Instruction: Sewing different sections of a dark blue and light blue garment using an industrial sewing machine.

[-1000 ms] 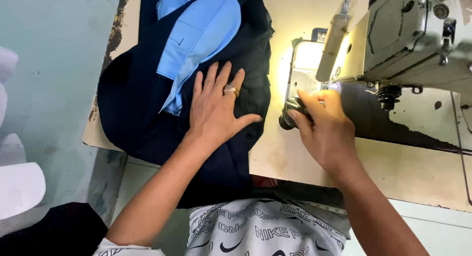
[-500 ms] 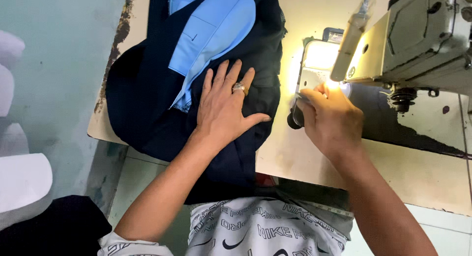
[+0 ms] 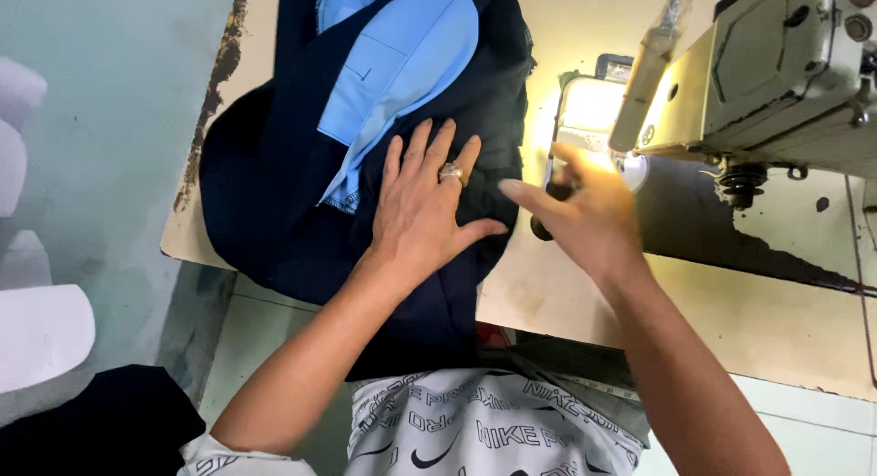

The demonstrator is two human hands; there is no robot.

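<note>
Left grip spread flat on dark navy garment, light blue panel just beyond; right grip blurred, fingers loose, near sewing machine on bench.

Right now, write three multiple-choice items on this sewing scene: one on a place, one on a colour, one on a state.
1. Where does the left hand rest?
A. On the dark navy garment
B. On the sewing machine
C. On the floor

2. What colour is the panel on the garment?
A. Red
B. Light blue
C. Yellow

3. How is the right hand?
A. Clenched in a fist
B. Open, fingers extended
C. Holding scissors

Answers: 1 A, its palm lies flat on the fabric; 2 B, the panel is pale blue against the navy; 3 B, it appears open and empty.
</note>
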